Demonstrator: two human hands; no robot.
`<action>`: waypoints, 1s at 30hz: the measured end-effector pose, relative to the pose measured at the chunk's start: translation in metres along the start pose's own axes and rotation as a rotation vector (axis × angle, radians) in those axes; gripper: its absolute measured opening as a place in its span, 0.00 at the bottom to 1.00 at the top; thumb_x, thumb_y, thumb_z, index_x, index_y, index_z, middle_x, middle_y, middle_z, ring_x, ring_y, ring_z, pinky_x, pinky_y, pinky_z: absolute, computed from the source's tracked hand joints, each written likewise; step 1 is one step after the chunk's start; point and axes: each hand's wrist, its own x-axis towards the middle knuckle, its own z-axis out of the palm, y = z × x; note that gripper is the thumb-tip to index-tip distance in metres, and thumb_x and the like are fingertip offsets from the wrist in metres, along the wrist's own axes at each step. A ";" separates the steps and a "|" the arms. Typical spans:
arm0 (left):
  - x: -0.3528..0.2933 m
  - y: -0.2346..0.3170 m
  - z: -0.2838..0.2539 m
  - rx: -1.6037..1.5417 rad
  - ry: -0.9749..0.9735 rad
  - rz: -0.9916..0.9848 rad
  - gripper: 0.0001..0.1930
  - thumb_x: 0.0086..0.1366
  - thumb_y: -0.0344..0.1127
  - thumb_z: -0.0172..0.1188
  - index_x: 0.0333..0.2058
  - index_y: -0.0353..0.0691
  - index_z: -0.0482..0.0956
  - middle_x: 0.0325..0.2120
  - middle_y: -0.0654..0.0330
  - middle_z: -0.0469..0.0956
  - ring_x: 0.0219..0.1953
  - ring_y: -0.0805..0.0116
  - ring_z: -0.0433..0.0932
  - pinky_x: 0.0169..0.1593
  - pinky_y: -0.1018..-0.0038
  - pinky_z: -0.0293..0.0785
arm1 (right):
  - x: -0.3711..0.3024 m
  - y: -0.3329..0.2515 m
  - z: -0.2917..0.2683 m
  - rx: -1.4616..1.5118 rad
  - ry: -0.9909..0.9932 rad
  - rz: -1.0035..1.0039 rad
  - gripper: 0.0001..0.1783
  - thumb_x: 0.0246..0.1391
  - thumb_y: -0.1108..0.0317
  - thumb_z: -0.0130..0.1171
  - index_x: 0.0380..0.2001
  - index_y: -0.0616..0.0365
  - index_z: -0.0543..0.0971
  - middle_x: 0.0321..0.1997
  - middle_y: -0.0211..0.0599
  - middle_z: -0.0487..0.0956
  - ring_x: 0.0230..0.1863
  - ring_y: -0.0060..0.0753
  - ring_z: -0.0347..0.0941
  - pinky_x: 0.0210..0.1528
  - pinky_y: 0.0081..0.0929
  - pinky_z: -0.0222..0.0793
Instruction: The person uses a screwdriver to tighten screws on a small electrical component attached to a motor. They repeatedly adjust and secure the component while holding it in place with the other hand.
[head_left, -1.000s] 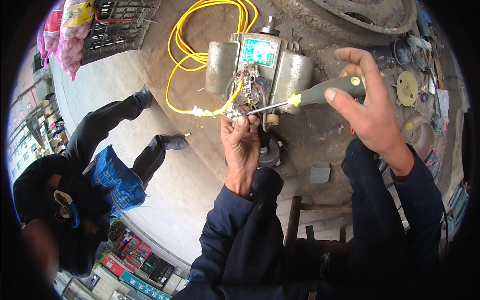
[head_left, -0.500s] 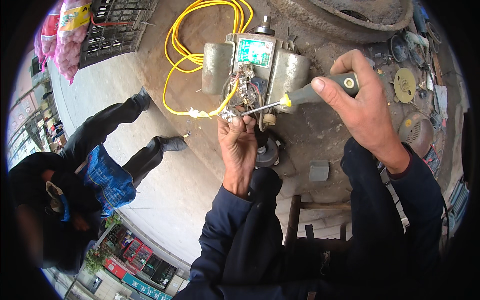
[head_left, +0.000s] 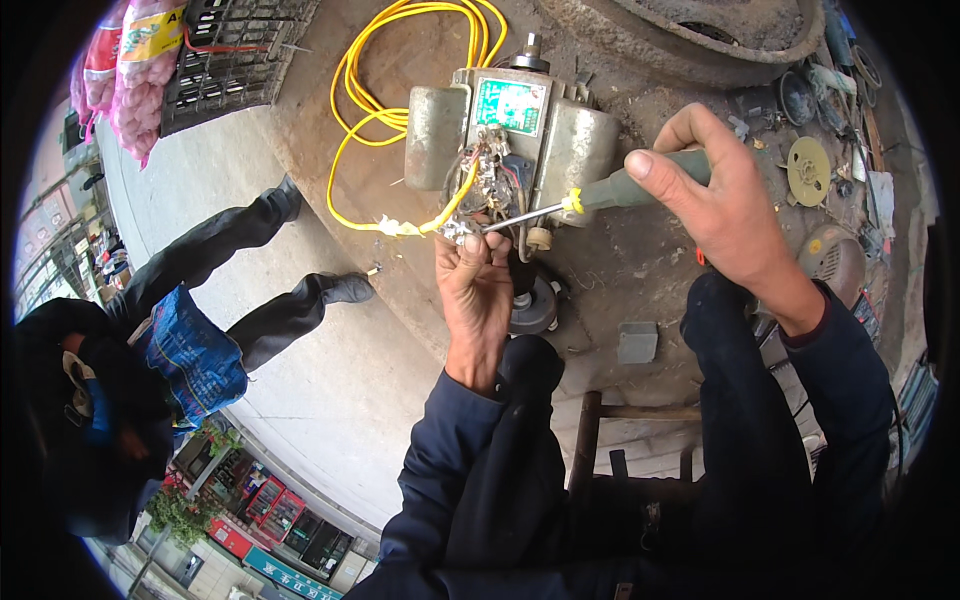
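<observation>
A grey electric motor (head_left: 557, 125) with a green-and-white plate stands on the ground, its wiring opening exposed toward me. My right hand (head_left: 735, 215) is closed around the green handle of a screwdriver (head_left: 625, 188), thumb along its side. The steel shaft slants down-left, and its tip meets a small silvery metal fitting (head_left: 458, 231) at the near edge of the opening. From below, my left hand (head_left: 474, 290) pinches that fitting between thumb and fingers; the fingertips partly hide it. A yellow cable (head_left: 364, 226) loops in from the left and enters the wiring beside the fitting.
A person (head_left: 100, 400) with a blue bag (head_left: 192, 355) is on the pavement at left. Past the motor lies a large rusty metal rim (head_left: 650, 40). Scattered parts, including a yellowish disc (head_left: 808, 171), lie at right. A black crate (head_left: 225, 70) and pink net bags (head_left: 140, 90) are upper left.
The screwdriver handle has turned in my right hand, so its round end mark no longer shows. My left hand keeps its place. The person at left has shifted left.
</observation>
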 end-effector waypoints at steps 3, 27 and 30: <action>-0.002 -0.001 0.002 -0.003 0.022 0.007 0.18 0.72 0.26 0.69 0.58 0.41 0.77 0.48 0.59 0.84 0.43 0.70 0.85 0.55 0.71 0.85 | -0.003 0.002 0.002 0.145 0.032 -0.175 0.25 0.66 0.52 0.71 0.49 0.63 0.76 0.37 0.34 0.78 0.39 0.22 0.74 0.43 0.26 0.72; 0.006 -0.004 -0.008 0.030 -0.005 0.019 0.20 0.72 0.25 0.68 0.59 0.41 0.76 0.49 0.58 0.84 0.44 0.69 0.85 0.54 0.70 0.85 | 0.004 0.002 0.008 0.256 0.014 -0.167 0.29 0.65 0.50 0.70 0.56 0.64 0.76 0.44 0.33 0.76 0.45 0.21 0.71 0.50 0.24 0.68; 0.008 -0.002 -0.010 -0.015 0.003 0.006 0.19 0.71 0.25 0.69 0.58 0.41 0.76 0.49 0.58 0.83 0.44 0.69 0.85 0.54 0.70 0.85 | 0.007 0.005 0.010 0.145 0.007 -0.103 0.32 0.65 0.50 0.70 0.59 0.64 0.75 0.45 0.32 0.75 0.46 0.21 0.71 0.52 0.24 0.68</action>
